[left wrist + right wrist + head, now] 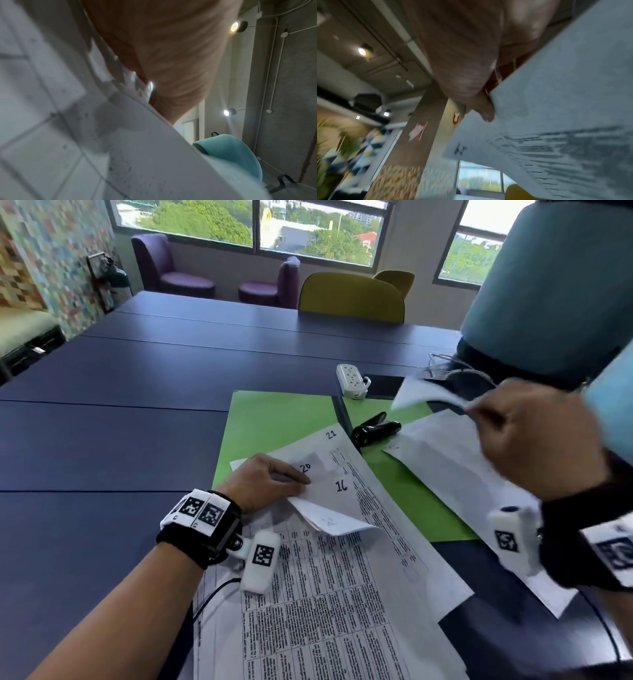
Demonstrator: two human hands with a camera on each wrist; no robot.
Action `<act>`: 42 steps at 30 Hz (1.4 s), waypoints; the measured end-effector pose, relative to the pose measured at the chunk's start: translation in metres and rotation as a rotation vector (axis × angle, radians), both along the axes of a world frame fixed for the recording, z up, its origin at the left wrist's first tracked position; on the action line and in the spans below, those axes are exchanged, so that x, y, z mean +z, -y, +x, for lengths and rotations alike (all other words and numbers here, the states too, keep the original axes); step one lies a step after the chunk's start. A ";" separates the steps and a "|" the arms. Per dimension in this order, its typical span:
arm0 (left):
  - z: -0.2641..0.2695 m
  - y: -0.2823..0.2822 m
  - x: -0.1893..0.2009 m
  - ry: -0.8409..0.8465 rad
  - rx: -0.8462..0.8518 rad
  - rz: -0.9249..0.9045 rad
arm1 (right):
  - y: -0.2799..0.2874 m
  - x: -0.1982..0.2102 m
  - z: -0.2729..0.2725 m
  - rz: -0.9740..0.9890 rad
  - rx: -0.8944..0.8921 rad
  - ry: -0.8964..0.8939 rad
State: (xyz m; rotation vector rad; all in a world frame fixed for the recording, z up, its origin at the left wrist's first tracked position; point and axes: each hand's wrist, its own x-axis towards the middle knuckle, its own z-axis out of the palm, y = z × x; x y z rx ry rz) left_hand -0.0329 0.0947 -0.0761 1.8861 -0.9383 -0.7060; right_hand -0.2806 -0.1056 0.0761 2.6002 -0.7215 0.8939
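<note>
Nearest me, the printed stack (325, 594) lies across the near edge of the green folder (274, 422), and its lower part runs off the folder onto the blue table (120, 422). My left hand (263, 484) sits at the folder's near left corner, thumb and fingers pinching the turned-up corners of the stack's upper pages. Over the folder's right side, my right hand (534, 440) hangs above the table and pinches one loose sheet (424, 395) by its edge. The two hands are well apart. A black stapler (375, 431) lies at the folder's centre gap. A white power strip (351, 380) rests just beyond the folder's far edge.
</note>
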 end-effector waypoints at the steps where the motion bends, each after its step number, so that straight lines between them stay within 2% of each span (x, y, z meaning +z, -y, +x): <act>1: -0.001 0.000 0.001 -0.002 0.003 0.004 | 0.000 -0.018 0.009 0.007 -0.028 -0.147; 3: -0.002 0.000 0.002 -0.012 0.006 0.010 | 0.007 -0.050 0.022 0.055 -0.125 -0.422; 5: -0.003 0.000 0.002 -0.018 0.015 0.015 | 0.018 -0.074 0.029 0.088 -0.186 -0.580; 8: -0.004 -0.001 0.001 -0.032 0.022 0.006 | 0.036 -0.091 0.035 0.204 -0.227 -0.658; 11: -0.007 -0.001 0.000 -0.104 0.027 -0.060 | 0.048 -0.095 0.035 0.487 -0.239 -0.724; 13: -0.007 0.000 -0.002 -0.153 0.029 -0.087 | 0.042 -0.094 0.032 0.577 -0.172 -0.632; 15: -0.004 0.002 -0.005 -0.159 0.034 -0.088 | 0.024 -0.095 0.031 0.662 -0.018 -0.393; 17: -0.004 0.002 -0.006 -0.165 0.034 -0.084 | -0.003 -0.094 0.032 0.850 0.155 -0.175; 19: -0.004 0.002 -0.007 -0.191 0.030 -0.092 | -0.029 -0.097 0.034 1.047 0.290 -0.100; 21: -0.006 0.001 -0.005 -0.186 0.023 -0.087 | -0.046 -0.103 0.036 1.116 0.352 -0.120; 29: -0.009 0.000 0.001 -0.153 0.018 -0.035 | -0.060 -0.117 0.040 1.083 0.497 -0.257; 32: -0.008 -0.001 0.000 -0.219 -0.010 -0.050 | -0.060 -0.116 0.040 1.089 0.486 -0.252; 37: -0.007 -0.001 0.000 -0.217 0.019 -0.074 | -0.058 -0.122 0.043 1.154 0.365 -0.064; 42: -0.004 -0.001 -0.005 -0.151 0.012 -0.083 | -0.054 -0.130 0.046 1.163 0.300 -0.137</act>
